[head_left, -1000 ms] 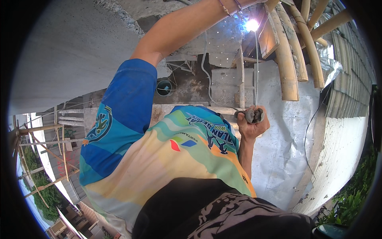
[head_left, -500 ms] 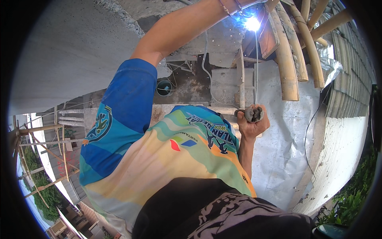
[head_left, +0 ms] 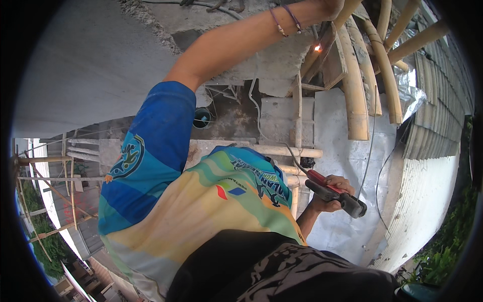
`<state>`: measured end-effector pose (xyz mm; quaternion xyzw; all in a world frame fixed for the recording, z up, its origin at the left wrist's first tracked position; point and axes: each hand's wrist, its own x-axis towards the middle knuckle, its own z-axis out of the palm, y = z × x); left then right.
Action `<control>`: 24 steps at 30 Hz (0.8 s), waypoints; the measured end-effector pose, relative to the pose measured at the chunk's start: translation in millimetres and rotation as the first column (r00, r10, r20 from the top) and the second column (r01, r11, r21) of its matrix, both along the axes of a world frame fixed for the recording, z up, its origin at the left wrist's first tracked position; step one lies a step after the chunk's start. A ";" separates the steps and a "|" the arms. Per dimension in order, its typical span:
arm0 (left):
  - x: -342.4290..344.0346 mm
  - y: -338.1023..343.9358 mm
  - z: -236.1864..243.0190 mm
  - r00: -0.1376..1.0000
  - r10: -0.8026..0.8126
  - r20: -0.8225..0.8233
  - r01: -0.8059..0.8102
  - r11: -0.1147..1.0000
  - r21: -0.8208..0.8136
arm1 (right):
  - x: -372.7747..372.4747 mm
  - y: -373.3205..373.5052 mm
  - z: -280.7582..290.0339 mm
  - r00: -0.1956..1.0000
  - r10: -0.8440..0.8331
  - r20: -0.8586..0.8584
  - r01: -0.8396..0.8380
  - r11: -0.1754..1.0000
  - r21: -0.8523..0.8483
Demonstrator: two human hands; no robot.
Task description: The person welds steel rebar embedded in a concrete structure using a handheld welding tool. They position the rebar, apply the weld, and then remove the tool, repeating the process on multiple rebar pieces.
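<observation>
Head view: your right hand [head_left: 326, 204] was closed around a red and dark-gray electrode holder [head_left: 347, 202], fingers wrapped over the red side, on the right just beyond your body. From the holder's clamp end a thin rod [head_left: 371, 146] ran toward the far side, its upper length crossing in front of a bamboo pole, well apart from a small orange glow [head_left: 317, 48]. A dark cable [head_left: 294, 155] trailed from the holder's other end. Your left arm stretched to the far right, two thin bracelets [head_left: 292, 18] on the wrist; your left hand [head_left: 333, 7] was mostly cut off at the far edge, and whether it gripped anything could not be told.

The glow sat beside a wooden board [head_left: 336, 64], close to your left wrist. Right of the board, thick bamboo poles [head_left: 356, 113] jutted toward you over crumpled sheet metal [head_left: 338, 118]. Farther right lay gray corrugated roofing [head_left: 433, 128].

Beyond your multicolored shirt [head_left: 226, 201], a dark bucket [head_left: 202, 118] stood on the ground left of a pale hose-like line [head_left: 251, 95]. Gray concrete [head_left: 90, 70] filled the far left, and a bamboo framework [head_left: 45, 160] rose nearer on that side.
</observation>
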<state>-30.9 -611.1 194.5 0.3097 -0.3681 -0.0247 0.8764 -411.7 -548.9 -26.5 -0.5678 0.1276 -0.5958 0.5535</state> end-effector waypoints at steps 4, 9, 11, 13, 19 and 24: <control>-0.3 3.7 -2.5 0.998 -0.046 0.042 0.046 0.999 -0.018 | -28.2 -13.2 -3.4 1.000 0.025 -0.003 -0.024 0.969 0.244; -4.7 38.9 -6.2 0.981 0.100 0.167 -0.104 0.994 0.020 | -41.8 -25.7 -4.6 0.997 0.063 0.035 -0.071 0.938 0.340; -1.5 72.0 -8.5 0.897 0.335 0.290 -0.359 0.933 0.032 | -45.4 -34.1 -4.5 0.992 0.105 0.069 -0.123 0.928 0.353; 2.7 118.9 -12.3 0.665 0.607 0.435 -0.669 0.744 -0.015 | -49.7 -45.1 -5.4 0.989 0.126 0.076 -0.146 0.914 0.379; -8.0 287.1 17.5 -0.467 0.729 0.501 -0.842 -0.192 -0.505 | -65.8 -81.0 -4.0 0.992 0.120 -0.033 -0.090 0.876 0.475; 17.5 369.1 80.6 -0.700 0.346 0.625 -0.673 -0.614 -0.414 | -69.0 -114.8 -12.8 0.985 0.172 -0.019 -0.135 0.833 0.536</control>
